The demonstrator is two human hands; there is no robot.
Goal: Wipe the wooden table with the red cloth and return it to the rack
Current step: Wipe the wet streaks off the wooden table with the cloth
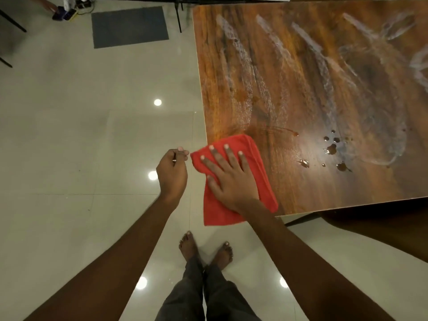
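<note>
Presses the right hand flat on the red cloth, fingers spread and straight, released rather than gripping. Keeps the cloth folded on the near left corner of the wooden worktop, overhanging that corner. Holds the left hand over the floor, just beside the cloth's far left corner, fingers curled in, clenched on nothing visible. Farther along the worktop: dark droplets and pale wet streaks. Well apart on the floor, a grey mat.

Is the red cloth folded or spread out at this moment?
Folded: the red cloth is a compact pad under the flat right hand, with doubled edges along its right side, overhanging the wooden table's near corner.
</note>
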